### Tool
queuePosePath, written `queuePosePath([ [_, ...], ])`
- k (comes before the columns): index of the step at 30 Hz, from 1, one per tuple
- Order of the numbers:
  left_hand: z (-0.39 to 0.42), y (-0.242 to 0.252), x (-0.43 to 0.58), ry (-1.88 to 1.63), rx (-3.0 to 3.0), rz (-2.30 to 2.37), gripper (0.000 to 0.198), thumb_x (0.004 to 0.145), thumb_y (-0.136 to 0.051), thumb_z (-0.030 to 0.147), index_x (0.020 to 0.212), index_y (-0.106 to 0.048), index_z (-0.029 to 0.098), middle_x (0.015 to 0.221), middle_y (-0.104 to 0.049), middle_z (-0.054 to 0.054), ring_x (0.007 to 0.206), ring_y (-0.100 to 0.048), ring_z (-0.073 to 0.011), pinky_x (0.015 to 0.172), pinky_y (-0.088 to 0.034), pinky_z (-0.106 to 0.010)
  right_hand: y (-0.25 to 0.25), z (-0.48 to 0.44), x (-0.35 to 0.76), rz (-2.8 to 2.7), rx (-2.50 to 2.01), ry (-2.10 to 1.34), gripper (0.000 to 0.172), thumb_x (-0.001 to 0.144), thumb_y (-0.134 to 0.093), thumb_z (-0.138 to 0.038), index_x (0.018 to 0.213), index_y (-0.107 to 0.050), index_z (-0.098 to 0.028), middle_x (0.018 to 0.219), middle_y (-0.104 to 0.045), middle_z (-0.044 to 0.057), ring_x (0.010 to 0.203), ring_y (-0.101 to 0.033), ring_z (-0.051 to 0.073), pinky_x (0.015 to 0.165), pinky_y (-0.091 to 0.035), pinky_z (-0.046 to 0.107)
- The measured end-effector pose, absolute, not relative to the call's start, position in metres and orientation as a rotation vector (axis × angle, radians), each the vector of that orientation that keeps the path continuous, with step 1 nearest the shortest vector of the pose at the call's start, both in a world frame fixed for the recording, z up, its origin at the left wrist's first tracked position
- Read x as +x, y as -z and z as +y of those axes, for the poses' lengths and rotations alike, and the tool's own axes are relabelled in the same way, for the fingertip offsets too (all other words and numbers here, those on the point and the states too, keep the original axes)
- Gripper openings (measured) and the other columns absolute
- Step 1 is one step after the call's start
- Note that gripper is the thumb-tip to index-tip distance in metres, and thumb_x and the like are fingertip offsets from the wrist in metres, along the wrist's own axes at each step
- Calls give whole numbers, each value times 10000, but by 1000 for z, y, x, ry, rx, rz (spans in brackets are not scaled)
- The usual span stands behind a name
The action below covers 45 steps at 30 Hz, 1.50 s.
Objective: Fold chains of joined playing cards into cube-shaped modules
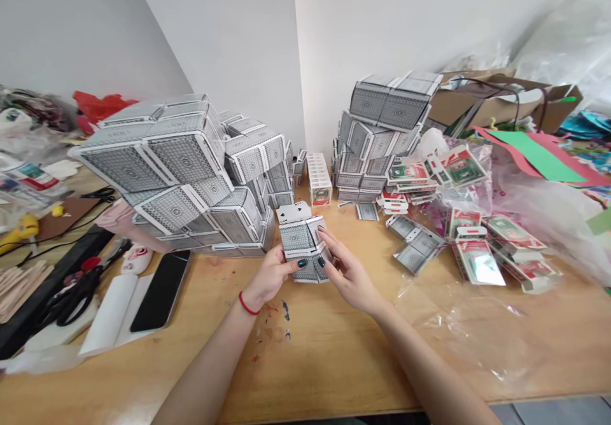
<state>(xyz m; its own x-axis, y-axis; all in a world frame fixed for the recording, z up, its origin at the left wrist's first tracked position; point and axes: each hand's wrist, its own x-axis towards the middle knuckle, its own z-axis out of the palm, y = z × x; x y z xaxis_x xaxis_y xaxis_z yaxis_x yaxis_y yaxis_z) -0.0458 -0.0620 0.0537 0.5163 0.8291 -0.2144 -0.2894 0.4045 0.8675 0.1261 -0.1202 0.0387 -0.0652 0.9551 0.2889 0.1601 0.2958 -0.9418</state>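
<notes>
Between my two hands is a small block of folded playing cards point(296, 240), grey patterned backs outward. My left hand point(274, 269) grips its left side, thumb across the front. My right hand point(346, 272) holds the right side, with the thumb low and a fingertip near the upper right edge. Just behind the block, a face-up playing card point(292, 212) with black pips shows in part. To the left rises a large stack of card blocks point(176, 170); a second stack point(377, 139) stands to the right at the back.
Card boxes point(319, 180) form a row near the wall. More red and green card boxes point(477, 247) lie at right among clear plastic wrap, beside loose folded cards point(417, 247). At left are a black phone point(161, 291), a white paper roll point(109, 313) and scissors point(79, 294).
</notes>
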Motion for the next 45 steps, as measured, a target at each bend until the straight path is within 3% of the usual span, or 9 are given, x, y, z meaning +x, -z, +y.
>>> queuePosePath([
  [13, -57, -46, -53, -786, 960, 680, 467, 590, -779, 152, 1027, -615, 168, 1101, -668, -88, 1052, -597, -251, 907, -452, -356, -46, -123, 130, -1439, -1107, -1097, 543, 859, -506, -286, 1382, -360, -274, 1324, -507, 36, 1260, -428, 229, 1049, -344, 448],
  [21, -55, -42, -53, -771, 967, 669, 415, 613, -769, 165, 1001, -623, 164, 1040, -691, -84, 1030, -609, -247, 891, -462, -356, -48, -122, 131, -1466, -1067, -1095, 519, 868, -506, -291, 1370, -373, -293, 1458, -335, 4, 1336, -321, 219, 1091, -269, 454],
  [45, -54, -42, -54, -784, 926, 689, 409, 611, -774, 184, 988, -617, 180, 1001, -699, -66, 1000, -621, -242, 907, -445, -372, -47, -122, 129, -1483, -1052, -1091, 503, 894, -463, -334, 1383, -348, -295, 1462, -331, 1, 1358, -272, 192, 1116, -216, 433],
])
